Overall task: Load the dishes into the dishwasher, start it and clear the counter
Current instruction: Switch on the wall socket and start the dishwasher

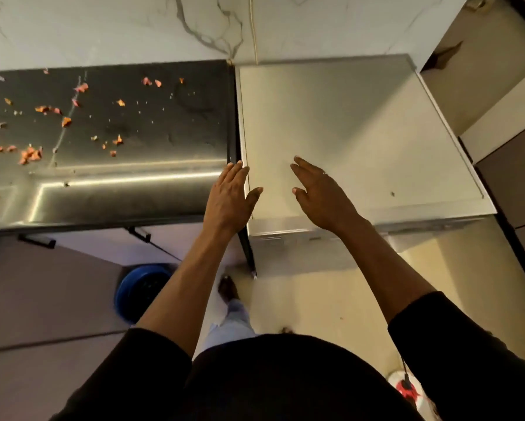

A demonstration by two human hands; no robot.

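Observation:
A silver dishwasher with a bare flat top stands right of a dark steel counter; its door looks closed from above. Orange food scraps lie scattered over the counter's left half. My left hand hovers with straight fingers over the gap between the counter and the dishwasher's front left corner. My right hand is spread flat above the front of the dishwasher top. Neither hand holds anything. No dishes are in view.
A blue round bucket sits on the floor below the counter edge. Black cabinet handles run under the counter. A red and white object lies on the floor at the lower right. Marble wall behind, brown cabinets to the right.

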